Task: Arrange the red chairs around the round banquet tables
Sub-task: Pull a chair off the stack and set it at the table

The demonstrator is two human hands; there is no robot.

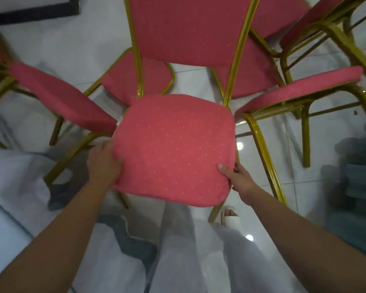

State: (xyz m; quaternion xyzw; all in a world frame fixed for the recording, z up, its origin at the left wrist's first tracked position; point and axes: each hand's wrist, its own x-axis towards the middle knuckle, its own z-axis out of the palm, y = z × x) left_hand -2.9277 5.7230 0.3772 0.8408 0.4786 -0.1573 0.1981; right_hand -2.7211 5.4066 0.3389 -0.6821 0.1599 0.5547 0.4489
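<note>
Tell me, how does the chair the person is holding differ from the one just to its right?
The held chair is gripped at its seat's near corners by the left hand and right hand; the right chair is untouched. The held chair's seat faces the camera fully; the right chair's seat shows mostly its edge. Both have red fabric and gold frames.

My left hand (pixel 105 163) and right hand (pixel 239 180) are bare, forearms (pixel 72 218) too; I wear loose white trousers (pixel 188 250) and a white open-toed slipper (pixel 230 217).
</note>
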